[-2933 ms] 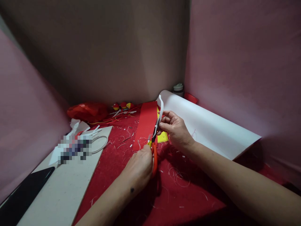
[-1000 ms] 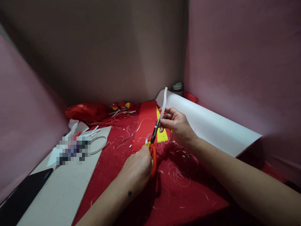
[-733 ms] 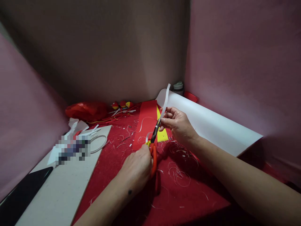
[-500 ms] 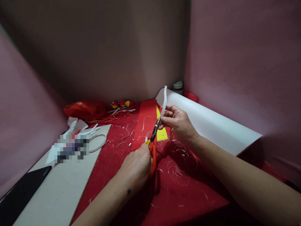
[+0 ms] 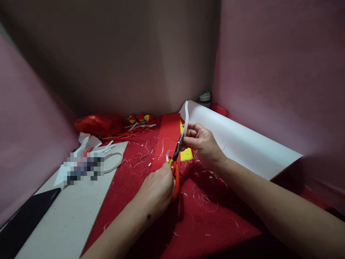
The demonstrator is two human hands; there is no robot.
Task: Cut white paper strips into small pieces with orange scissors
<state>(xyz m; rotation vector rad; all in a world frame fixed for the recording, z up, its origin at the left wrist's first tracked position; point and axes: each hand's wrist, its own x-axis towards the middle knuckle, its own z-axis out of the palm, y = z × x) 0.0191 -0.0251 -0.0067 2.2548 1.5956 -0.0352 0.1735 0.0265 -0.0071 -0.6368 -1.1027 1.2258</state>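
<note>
My left hand (image 5: 159, 185) is wrapped round the orange-handled scissors (image 5: 176, 180), whose dark blades point up and away. Between thumb and fingers, my right hand (image 5: 202, 142) pinches a narrow white paper strip (image 5: 186, 113) that stands up from the fingertips. The blade tips lie against the strip right beside those fingers. A curled white piece shows near the scissors' pivot. Beneath the scissors lie a red corrugated sheet (image 5: 168, 131) and a yellow corrugated sheet (image 5: 187, 155), the yellow one partly covered by my right hand.
White thread-like trimmings (image 5: 205, 199) litter the red cloth (image 5: 129, 223). A large curled white sheet (image 5: 242, 133) is at right, with a lidded bottle (image 5: 205, 99) behind. At left lie a pale board (image 5: 78, 216), a black flat object (image 5: 29, 212), a red plastic bag (image 5: 98, 124) and small red-yellow balls (image 5: 140, 117).
The white strip's upper end has tilted slightly left. The scissor blades have shifted a little along the strip and appear closer together. Both hands keep their grips.
</note>
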